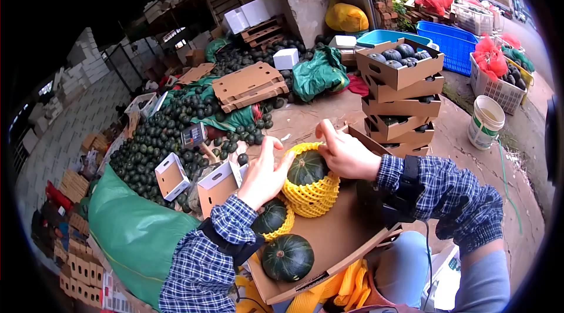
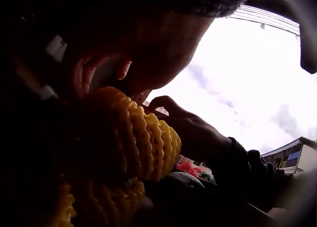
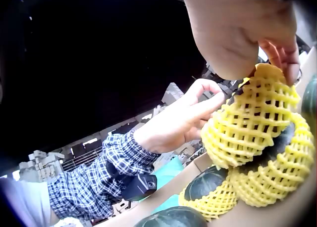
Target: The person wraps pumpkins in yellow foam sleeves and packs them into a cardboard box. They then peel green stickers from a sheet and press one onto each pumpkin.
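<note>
Watching someone here with both hands at a dark green squash (image 1: 308, 169) in a yellow foam net (image 1: 312, 198), up at the far end of an open carton (image 1: 346, 231). Can't tell if it's resting on the bottom.

Left hand (image 1: 262, 172) first: fingers bent, thumb right by the net's edge, but I honestly can't tell if it's pinching anything. The squash in the middle looks solid, so I'd guess heavy for its size, hard, kinda slick on the rind, and bruisable if dropped. The net's the opposite: feather-light, stretchy, probably easy to rip. Right hand (image 1: 351, 157) has the net's top edge pinched. Good spot for working the mesh imo, but for lifting I'd cup the squash from underneath.

Other stuff, left to right: big green sack (image 1: 129, 225), then a huge squash pile (image 1: 158, 137) on the ground. Inside the carton, another netted squash (image 1: 270, 217) crowds the near left, so not much room that side, and a bare squash (image 1: 288, 257) sits closest to the person. Past the right hand there's a stack of filled boxes (image 1: 402, 104), then a white bucket (image 1: 486, 122), both out of the way.
</note>
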The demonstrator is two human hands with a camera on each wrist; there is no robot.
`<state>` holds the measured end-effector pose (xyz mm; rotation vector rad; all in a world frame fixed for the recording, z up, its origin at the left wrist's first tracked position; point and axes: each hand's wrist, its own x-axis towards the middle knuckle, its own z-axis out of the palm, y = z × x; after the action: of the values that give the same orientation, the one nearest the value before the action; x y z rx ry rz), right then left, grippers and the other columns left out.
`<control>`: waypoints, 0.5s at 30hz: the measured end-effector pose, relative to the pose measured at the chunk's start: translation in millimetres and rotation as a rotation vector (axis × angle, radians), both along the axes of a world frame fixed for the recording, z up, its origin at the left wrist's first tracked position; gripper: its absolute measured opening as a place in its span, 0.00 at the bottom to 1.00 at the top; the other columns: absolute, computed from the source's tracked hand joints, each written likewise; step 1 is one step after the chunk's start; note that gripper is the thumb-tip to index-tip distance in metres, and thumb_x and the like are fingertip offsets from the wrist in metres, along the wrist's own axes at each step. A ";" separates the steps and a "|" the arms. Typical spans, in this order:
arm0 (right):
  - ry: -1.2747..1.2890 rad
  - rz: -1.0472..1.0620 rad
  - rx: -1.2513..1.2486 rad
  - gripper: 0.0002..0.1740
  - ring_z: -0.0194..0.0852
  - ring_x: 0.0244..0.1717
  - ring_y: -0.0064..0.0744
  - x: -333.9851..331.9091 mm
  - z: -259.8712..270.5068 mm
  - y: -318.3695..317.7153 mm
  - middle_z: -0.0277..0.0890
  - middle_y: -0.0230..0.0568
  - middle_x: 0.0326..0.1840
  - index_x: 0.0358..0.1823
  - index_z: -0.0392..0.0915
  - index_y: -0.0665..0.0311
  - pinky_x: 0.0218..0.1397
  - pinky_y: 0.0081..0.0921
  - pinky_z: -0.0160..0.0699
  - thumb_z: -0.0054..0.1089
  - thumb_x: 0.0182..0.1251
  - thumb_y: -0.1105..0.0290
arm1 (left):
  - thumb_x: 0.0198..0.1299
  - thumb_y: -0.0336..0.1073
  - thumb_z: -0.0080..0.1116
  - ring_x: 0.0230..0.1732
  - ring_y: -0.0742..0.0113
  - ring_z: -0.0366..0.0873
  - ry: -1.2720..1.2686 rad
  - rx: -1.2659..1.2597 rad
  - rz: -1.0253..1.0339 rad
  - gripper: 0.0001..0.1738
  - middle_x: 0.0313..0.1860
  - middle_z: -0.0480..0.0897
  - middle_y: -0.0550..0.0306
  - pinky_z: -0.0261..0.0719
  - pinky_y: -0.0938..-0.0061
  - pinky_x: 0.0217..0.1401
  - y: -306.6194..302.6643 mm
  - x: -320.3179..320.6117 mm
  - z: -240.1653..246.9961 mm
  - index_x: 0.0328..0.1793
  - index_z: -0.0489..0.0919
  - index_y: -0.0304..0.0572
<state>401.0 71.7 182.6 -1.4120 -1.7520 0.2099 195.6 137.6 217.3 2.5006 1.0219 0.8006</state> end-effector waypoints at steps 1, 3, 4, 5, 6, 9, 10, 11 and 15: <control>-0.315 0.032 -0.009 0.21 0.76 0.43 0.64 -4.7 6.9 -11.2 0.74 0.67 0.38 0.52 0.63 0.67 0.48 0.50 0.77 0.56 0.58 0.76 | 0.67 0.33 0.53 0.32 0.48 0.76 0.107 0.085 -0.169 0.12 0.31 0.76 0.46 0.76 0.61 0.41 -9.5 -4.6 0.3 0.54 0.71 0.42; -0.512 0.030 -0.007 0.23 0.76 0.43 0.62 -14.1 10.1 -24.0 0.74 0.66 0.39 0.54 0.64 0.67 0.47 0.48 0.78 0.56 0.55 0.78 | 0.63 0.29 0.52 0.40 0.44 0.75 0.202 0.375 -0.238 0.20 0.36 0.75 0.41 0.75 0.57 0.49 -20.3 -10.9 -15.2 0.62 0.72 0.41; -0.552 -0.038 -0.045 0.24 0.77 0.44 0.60 -14.8 5.2 -18.8 0.75 0.65 0.37 0.53 0.65 0.69 0.47 0.45 0.78 0.58 0.53 0.78 | 0.59 0.27 0.51 0.45 0.42 0.75 0.244 0.315 -0.218 0.25 0.38 0.74 0.39 0.74 0.54 0.53 -24.3 -12.1 -11.9 0.65 0.72 0.39; -0.550 0.047 -0.038 0.26 0.79 0.43 0.60 -7.1 6.3 -10.4 0.77 0.65 0.39 0.54 0.65 0.74 0.46 0.45 0.80 0.60 0.51 0.77 | 0.56 0.29 0.52 0.45 0.41 0.75 0.266 0.249 -0.188 0.29 0.40 0.74 0.37 0.74 0.55 0.53 -18.0 -14.1 -12.5 0.67 0.70 0.36; -0.550 0.099 -0.176 0.27 0.81 0.42 0.59 -4.1 16.4 -1.2 0.78 0.65 0.41 0.54 0.66 0.75 0.45 0.45 0.81 0.61 0.51 0.77 | 0.54 0.29 0.53 0.46 0.39 0.75 0.350 0.156 -0.174 0.32 0.41 0.74 0.36 0.74 0.56 0.54 -13.4 -14.0 -8.0 0.69 0.68 0.35; -0.474 0.182 -0.636 0.31 0.85 0.42 0.49 -3.4 56.3 12.0 0.78 0.59 0.51 0.60 0.64 0.78 0.31 0.33 0.90 0.58 0.52 0.80 | 0.50 0.29 0.56 0.58 0.46 0.76 0.490 -0.138 -0.216 0.41 0.55 0.76 0.34 0.74 0.65 0.61 14.7 -4.6 5.1 0.74 0.59 0.31; -0.405 0.181 -0.736 0.33 0.85 0.44 0.48 -1.4 61.8 16.9 0.75 0.58 0.56 0.64 0.63 0.76 0.29 0.32 0.91 0.57 0.53 0.80 | 0.50 0.27 0.57 0.60 0.51 0.75 0.426 -0.298 -0.244 0.42 0.58 0.76 0.37 0.73 0.68 0.63 31.3 -4.0 -2.6 0.74 0.59 0.30; -0.333 0.180 -0.834 0.35 0.84 0.45 0.46 -1.1 64.3 20.4 0.73 0.57 0.60 0.67 0.61 0.74 0.28 0.31 0.92 0.56 0.54 0.81 | 0.49 0.25 0.58 0.63 0.56 0.74 0.359 -0.456 -0.272 0.43 0.61 0.76 0.41 0.72 0.72 0.65 45.4 -4.3 -10.2 0.75 0.58 0.28; 0.098 0.225 -0.984 0.39 0.82 0.49 0.51 5.1 63.8 17.7 0.63 0.56 0.66 0.73 0.54 0.69 0.37 0.37 0.94 0.49 0.57 0.82 | 0.47 0.19 0.58 0.61 0.63 0.73 0.090 -0.808 -0.332 0.46 0.61 0.76 0.47 0.72 0.74 0.64 34.7 -10.7 -6.3 0.76 0.55 0.28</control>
<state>406.0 89.4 246.4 -1.7880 -1.7840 1.3829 185.0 172.2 211.1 1.9187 0.7193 0.1188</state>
